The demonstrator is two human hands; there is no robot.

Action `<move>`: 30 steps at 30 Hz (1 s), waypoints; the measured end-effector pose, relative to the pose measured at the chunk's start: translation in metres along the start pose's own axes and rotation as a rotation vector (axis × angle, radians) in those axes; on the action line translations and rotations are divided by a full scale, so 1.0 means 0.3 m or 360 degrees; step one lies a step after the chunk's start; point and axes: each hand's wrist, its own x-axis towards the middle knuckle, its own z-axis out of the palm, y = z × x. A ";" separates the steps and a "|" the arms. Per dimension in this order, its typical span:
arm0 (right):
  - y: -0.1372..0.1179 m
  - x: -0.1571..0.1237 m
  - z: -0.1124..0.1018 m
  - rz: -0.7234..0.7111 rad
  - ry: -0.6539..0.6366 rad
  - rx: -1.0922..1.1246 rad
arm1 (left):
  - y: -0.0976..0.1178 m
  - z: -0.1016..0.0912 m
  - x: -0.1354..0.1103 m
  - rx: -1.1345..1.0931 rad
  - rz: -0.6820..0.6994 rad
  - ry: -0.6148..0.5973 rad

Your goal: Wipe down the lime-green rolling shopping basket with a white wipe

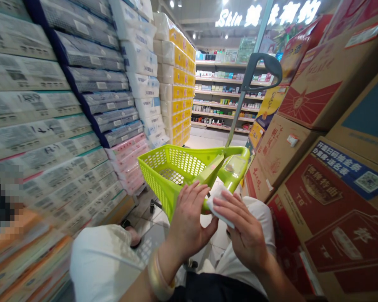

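A lime-green shopping basket with perforated walls and small wheels stands between my knees. Its grey pull handle is raised and leans up to the right. My left hand is closed over the basket's near rim, fingers on top and thumb to the right. A folded white cloth or tissue lies against the green rounded frame, pressed there by my right hand, with the fingers stretched along it. What lies beneath the cloth is hidden.
Stacked tissue packs rise on the left, with yellow-and-white packs farther back. Cardboard cartons stand close on the right. Product shelves line the back, beyond the tiled floor.
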 end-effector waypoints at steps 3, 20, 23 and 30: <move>0.010 0.005 0.017 0.0006 0.0015 -0.0028 | -0.018 -0.023 -0.008 -0.0035 -0.0018 0.0039; 0.022 0.008 0.049 -0.0062 0.0110 -0.0036 | 0.012 -0.111 0.026 0.0046 0.0030 0.0078; 0.043 0.005 0.052 -0.0066 0.0165 -0.0071 | 0.040 -0.124 0.074 0.0044 0.0082 0.0128; 0.085 -0.026 0.067 0.0075 0.0257 -0.0042 | 0.090 -0.096 0.166 0.0255 -0.0004 0.0018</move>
